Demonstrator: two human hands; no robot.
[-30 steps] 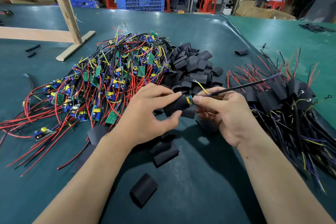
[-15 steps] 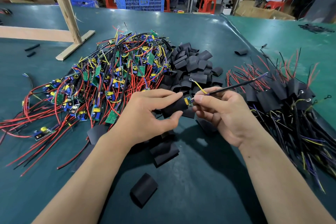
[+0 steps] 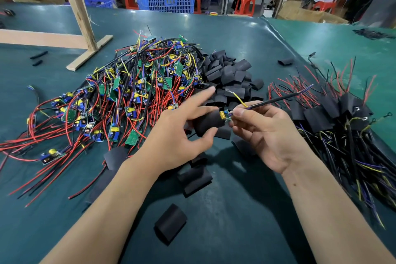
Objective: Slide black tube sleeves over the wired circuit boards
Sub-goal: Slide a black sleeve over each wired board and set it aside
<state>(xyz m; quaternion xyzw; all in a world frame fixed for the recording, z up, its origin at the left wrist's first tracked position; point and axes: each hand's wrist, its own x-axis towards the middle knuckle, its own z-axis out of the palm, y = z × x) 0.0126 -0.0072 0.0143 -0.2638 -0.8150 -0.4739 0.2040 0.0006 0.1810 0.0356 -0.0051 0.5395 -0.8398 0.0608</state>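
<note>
Here is the sleeve [image 3: 206, 123] in mid-air over the worktop [image 3: 246, 210], between the pile of bare boards [image 3: 137, 92] on the left and the finished, sleeved pile [image 3: 334, 113] on the right. The left hand [image 3: 182, 135] has it lightly: thumb beneath, a finger laid along the top, and the forefinger stretched out free above, so the grip looks loose rather than clamped. The right hand [image 3: 265, 133] pinches the wires [image 3: 276, 99] right at the board [image 3: 225, 115], fingertips pressed together on them. Only the board's end, with its yellow part, peeps out of the sleeve's right mouth, so I judge the slide nearly done. To finish it well, the left wants a firmer hold across the sleeve's flat sides, keeping the mouth rounded rather than squashed, while the right draws the lead straight along the sleeve's axis, not upward. Pulling at an angle may snag a component on the rim or strain the solder joints. The yellow ring-terminal wire [image 3: 236, 96] curls up loose; best keep it clear of the mouth. A spare sleeve heap [image 3: 231, 75] lies just behind, ready for the next one.
</note>
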